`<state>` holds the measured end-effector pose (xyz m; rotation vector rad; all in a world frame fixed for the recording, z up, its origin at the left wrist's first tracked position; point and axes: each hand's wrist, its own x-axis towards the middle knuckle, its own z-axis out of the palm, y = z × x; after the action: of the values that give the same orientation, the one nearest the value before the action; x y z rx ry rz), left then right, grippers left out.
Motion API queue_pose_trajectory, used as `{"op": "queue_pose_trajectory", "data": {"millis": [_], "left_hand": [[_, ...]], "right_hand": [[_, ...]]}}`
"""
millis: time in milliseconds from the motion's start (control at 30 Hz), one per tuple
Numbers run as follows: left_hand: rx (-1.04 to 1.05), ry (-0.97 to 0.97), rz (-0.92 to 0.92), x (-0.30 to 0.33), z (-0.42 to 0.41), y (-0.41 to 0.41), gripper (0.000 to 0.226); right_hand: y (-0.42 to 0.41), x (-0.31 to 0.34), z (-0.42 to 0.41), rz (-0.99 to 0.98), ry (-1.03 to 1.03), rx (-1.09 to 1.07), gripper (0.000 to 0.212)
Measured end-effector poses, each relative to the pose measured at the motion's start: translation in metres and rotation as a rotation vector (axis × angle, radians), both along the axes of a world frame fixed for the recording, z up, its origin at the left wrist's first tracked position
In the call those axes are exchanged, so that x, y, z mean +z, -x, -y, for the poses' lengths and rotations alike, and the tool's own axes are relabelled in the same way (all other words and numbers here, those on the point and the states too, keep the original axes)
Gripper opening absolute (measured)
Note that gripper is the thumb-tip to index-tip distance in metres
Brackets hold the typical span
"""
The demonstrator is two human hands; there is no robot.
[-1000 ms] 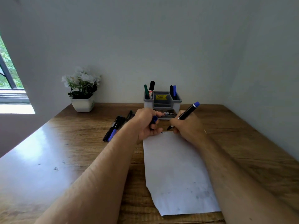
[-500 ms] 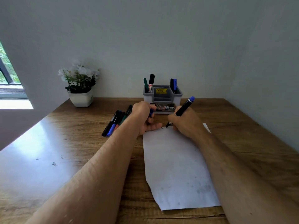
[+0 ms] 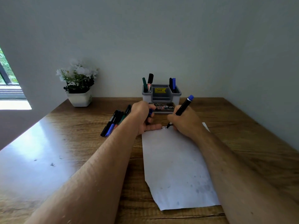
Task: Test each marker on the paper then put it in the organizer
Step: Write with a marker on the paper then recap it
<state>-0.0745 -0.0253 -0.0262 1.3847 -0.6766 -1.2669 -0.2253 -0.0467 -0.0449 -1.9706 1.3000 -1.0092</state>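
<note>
Your right hand [image 3: 186,122] pinches the blue-ended marker [image 3: 182,109], tip down on the top edge of the paper [image 3: 174,162] at frame centre, barrel slanting up and to the right. Your left hand [image 3: 144,118] curls round the blue cap [image 3: 150,112] while a straight finger pins the sheet. The organizer [image 3: 161,96] stands just above both hands, slightly nearer the right; recapping looks like the next need. Untested markers [image 3: 115,121] lie on the tabletop [image 3: 64,143], left of centre.
</note>
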Motion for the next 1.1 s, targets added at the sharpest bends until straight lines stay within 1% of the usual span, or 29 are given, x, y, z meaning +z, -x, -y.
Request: {"op": "queue_pose_trajectory", "data": {"millis": [100,400,500,633,767,833,967,1100], "left_hand": [[-0.002,-0.003,-0.003,0.001,-0.001,0.0,0.028],[-0.001,-0.011,0.004,0.001,-0.001,0.0,0.027],[0.006,-0.011,0.006,0.001,-0.001,0.0,0.026],[0.009,-0.004,-0.023,0.001,-0.002,0.001,0.026],[0.035,0.04,-0.108,0.002,-0.002,0.0,0.025],[0.052,0.065,-0.157,0.003,-0.002,-0.001,0.023],[0.053,0.103,-0.218,0.006,-0.003,-0.004,0.011],[0.066,0.119,-0.209,0.005,-0.002,-0.006,0.016]], "right_hand": [[0.0,0.0,0.0,-0.021,0.004,0.003,0.013],[0.001,0.003,-0.004,-0.02,-0.003,-0.004,0.016],[0.002,0.002,-0.002,0.007,0.017,-0.066,0.019],[0.001,0.002,-0.002,0.016,0.025,-0.088,0.018],[-0.002,0.006,0.0,0.196,0.034,-0.119,0.021],[-0.003,0.007,0.002,0.305,0.009,-0.095,0.021],[-0.003,0.012,0.001,0.574,-0.088,0.041,0.02],[-0.005,0.014,0.0,0.666,-0.086,0.17,0.021]]}}
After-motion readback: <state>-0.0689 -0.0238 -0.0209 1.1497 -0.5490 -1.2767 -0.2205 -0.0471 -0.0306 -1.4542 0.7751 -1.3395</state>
